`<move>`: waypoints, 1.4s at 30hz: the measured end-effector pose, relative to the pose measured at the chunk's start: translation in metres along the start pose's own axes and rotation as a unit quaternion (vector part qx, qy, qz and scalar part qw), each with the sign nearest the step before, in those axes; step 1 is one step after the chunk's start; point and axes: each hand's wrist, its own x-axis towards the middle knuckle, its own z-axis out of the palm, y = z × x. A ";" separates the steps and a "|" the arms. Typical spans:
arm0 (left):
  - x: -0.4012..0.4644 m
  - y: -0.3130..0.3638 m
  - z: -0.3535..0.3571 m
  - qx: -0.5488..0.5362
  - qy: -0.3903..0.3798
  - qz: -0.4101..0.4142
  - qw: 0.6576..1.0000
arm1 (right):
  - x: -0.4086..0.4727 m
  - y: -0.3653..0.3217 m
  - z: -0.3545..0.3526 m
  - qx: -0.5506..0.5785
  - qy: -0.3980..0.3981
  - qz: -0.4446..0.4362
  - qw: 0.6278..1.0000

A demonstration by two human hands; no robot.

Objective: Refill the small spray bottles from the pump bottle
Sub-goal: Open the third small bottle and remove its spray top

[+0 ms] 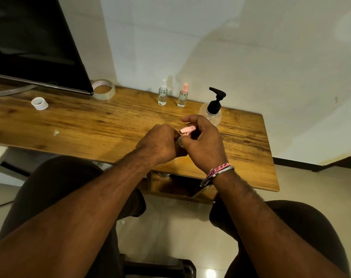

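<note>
Over the wooden desk [90,117], my left hand [160,143] grips the clear body of a small spray bottle [180,141], mostly hidden by my fingers. My right hand [202,141] pinches its pink spray top [187,129]. Two more small spray bottles stand at the back of the desk: one with a white top [162,93] and one with a pink top [182,96]. The clear pump bottle [211,111] with a black pump stands just behind my right hand.
A dark monitor [34,45] fills the back left. A roll of clear tape [104,89] lies beside it, and a small white ring [39,103] sits further left. The desk's right edge is near my right wrist. My knees are below the desk front.
</note>
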 end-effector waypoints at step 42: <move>0.005 -0.010 0.001 -0.061 0.030 -0.035 0.997 | 0.004 -0.008 -0.026 -0.130 -0.019 -0.041 0.990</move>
